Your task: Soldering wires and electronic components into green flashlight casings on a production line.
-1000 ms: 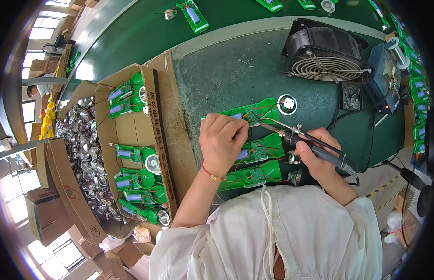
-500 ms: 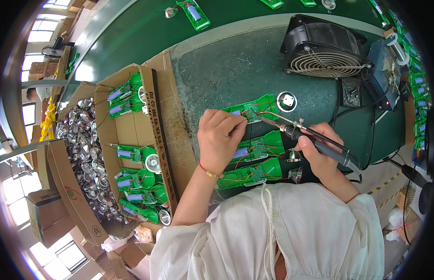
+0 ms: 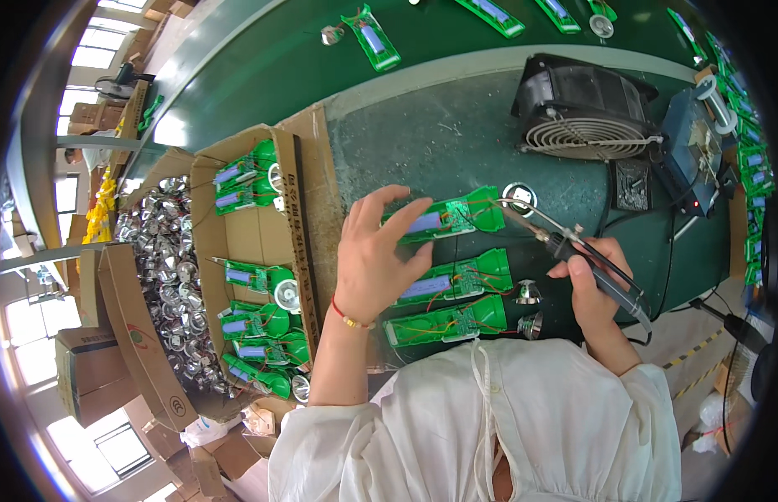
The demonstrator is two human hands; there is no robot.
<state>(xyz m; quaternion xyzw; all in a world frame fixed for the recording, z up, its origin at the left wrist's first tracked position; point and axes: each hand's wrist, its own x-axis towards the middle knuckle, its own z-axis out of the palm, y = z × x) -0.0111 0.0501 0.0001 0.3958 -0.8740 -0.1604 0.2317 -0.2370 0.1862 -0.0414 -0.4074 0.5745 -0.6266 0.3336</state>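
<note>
Three green plastic housings with wires and small circuit boards lie in a column before me. My left hand (image 3: 374, 259) is open, fingers spread around the left end of the farthest housing (image 3: 487, 219), where a purple battery (image 3: 424, 223) sits. In my right hand (image 3: 598, 311) is a soldering iron (image 3: 611, 284) with a thin metal feed tube alongside. Its tip points left, near a round lamp reflector (image 3: 529, 209) by that housing's right end. The middle housing (image 3: 494, 263) also bears a purple battery. Nearest me is the third housing (image 3: 405, 330). Two silvery reflectors (image 3: 528, 292) stand beside these.
A black fan (image 3: 585, 109) with a wire guard stands at the back right. Beside it are a blue soldering station (image 3: 683, 155), a solder spool (image 3: 717, 105) and a small dark tray (image 3: 631, 186). Left, a cardboard box (image 3: 238, 238) holds wired housings; another holds many reflectors (image 3: 159, 276).
My left fingers have spread from a pinch over the farthest housing, and the hand has drawn left. The iron's tip has moved right, off that housing's circuit board. The view has shifted slightly.
</note>
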